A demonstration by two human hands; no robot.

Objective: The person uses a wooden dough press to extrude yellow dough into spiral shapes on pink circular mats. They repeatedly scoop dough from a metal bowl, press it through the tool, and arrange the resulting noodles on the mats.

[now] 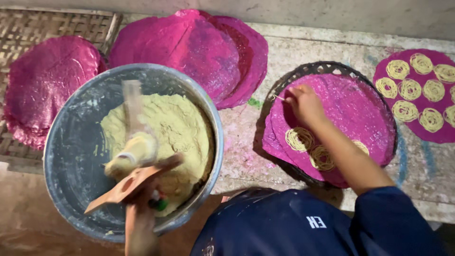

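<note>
Yellow dough (175, 128) in grey metal basin (66, 142)

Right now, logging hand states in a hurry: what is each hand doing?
Left hand: closed on the wooden press.
Right hand: fingers pinch a thin strand.

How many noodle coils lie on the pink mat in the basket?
3: two coils left of the forearm, and one partly hidden behind it, all on the mat. More may be hidden.
</note>
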